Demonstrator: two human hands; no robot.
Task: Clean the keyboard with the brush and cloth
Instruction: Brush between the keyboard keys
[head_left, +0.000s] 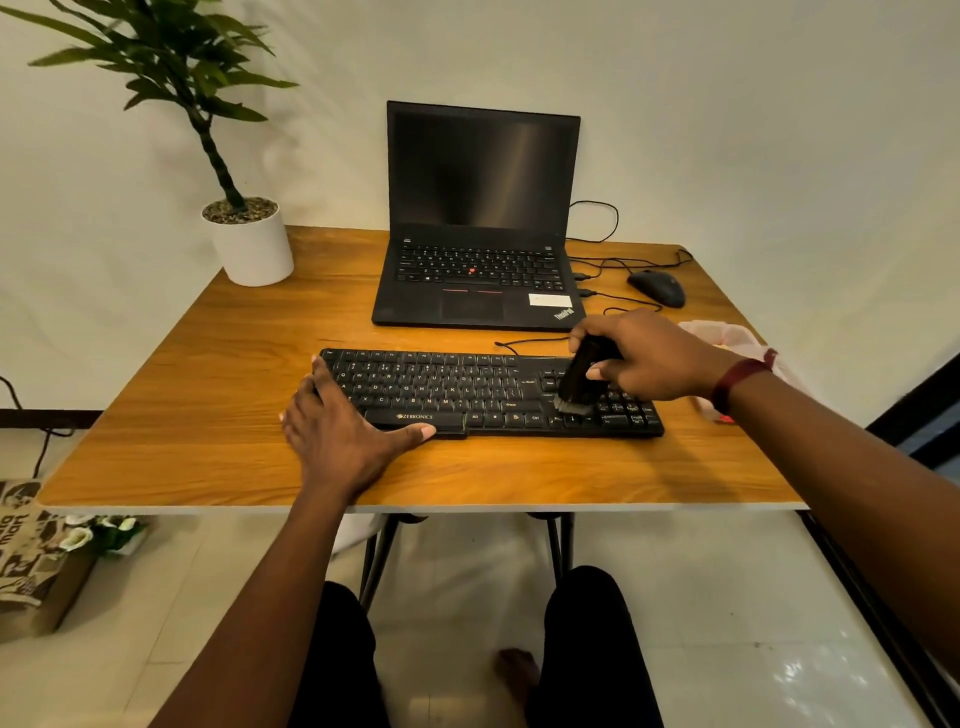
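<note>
My right hand (644, 358) grips the small black brush (579, 382), handle tilted up and away, grey bristles down on the keys beside the number pad. My left hand (343, 426), fingers spread, presses the left end of the long black plastic keyboard (467, 395), which lies left-to-right on the wooden table (208, 415).

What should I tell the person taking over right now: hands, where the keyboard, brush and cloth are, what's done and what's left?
Left hand: flat on the keyboard's left end, steadying it; thumb along the front edge.
Right hand: gripping the black brush, bristles down on the keys between the main block and the number pad.
Keyboard lies on the wooden table, in front of the open laptop.
Cloth: probably the pale bundle beyond the right wrist, untouched.
Done: cannot tell how much has been brushed.
Left: finish brushing, then wipe with the cloth.
</note>
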